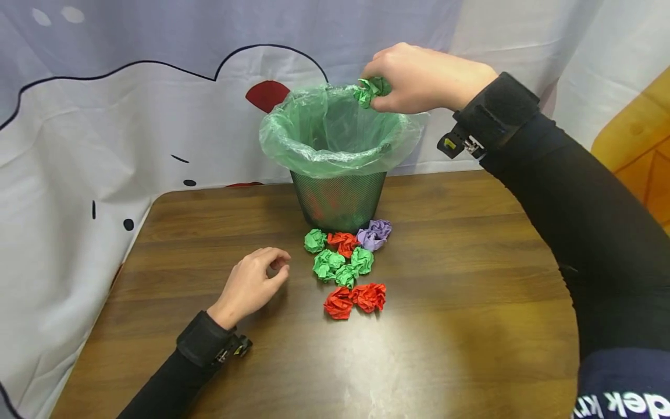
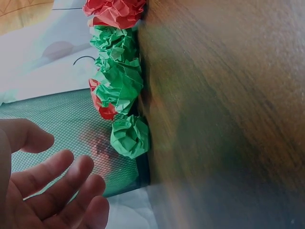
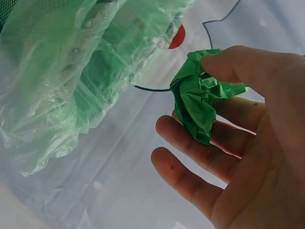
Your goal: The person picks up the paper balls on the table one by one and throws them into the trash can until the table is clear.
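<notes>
A pale printed curtain (image 1: 104, 134) is filling the left and top of the frame behind a wood-grain table (image 1: 471, 279). At lower left of centre, a person's left hand (image 1: 248, 288) is curling its fingers loosely, leaving a gap to the thumb and holding nothing. At upper centre, a dark mesh wastebasket (image 1: 340, 201) is standing on the table, a translucent green bin liner (image 1: 335, 163) draping over its rim; red patches, possibly crumpled paper inside, are showing dimly through the mesh.

Just below, at centre, crumpled paper balls are lying on the table: four green balls (image 1: 328, 265), a red ball (image 1: 344, 243) sitting between a green one and a purple ball (image 1: 373, 235), and two red balls (image 1: 369, 297) resting side by side lowest.

At upper right of centre, the right hand (image 1: 419, 78) is pinching a crumpled green paper ball (image 1: 366, 92) between thumb and fingers near the liner's right side; the right wrist view is showing ball and liner apart. A black sleeve (image 1: 581, 203) is crossing the right of the frame.
</notes>
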A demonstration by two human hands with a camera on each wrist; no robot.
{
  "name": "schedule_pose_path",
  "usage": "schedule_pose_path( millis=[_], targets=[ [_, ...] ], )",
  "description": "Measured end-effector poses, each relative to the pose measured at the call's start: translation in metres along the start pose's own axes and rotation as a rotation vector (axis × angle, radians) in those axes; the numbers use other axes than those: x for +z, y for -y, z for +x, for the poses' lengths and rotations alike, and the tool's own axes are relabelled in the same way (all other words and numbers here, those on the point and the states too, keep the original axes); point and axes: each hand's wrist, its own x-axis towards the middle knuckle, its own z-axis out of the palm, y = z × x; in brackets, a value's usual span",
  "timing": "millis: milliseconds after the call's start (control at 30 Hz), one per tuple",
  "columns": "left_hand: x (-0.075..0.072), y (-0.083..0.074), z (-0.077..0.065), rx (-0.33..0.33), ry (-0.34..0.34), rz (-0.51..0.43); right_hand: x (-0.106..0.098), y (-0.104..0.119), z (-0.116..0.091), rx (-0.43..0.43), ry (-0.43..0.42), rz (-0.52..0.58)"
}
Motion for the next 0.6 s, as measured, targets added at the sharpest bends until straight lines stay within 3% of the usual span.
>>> schedule_pose_path(
  millis=[300,600],
  targets=[
    [0.000,-0.002,-0.001,-0.005,-0.009,0.003,0.009,-0.004,0.015,0.045,0.097,0.022],
    [0.001,-0.004,-0.001,-0.010,-0.016,0.001,0.020,-0.011,-0.006,0.055,0.094,0.036]
  ],
)
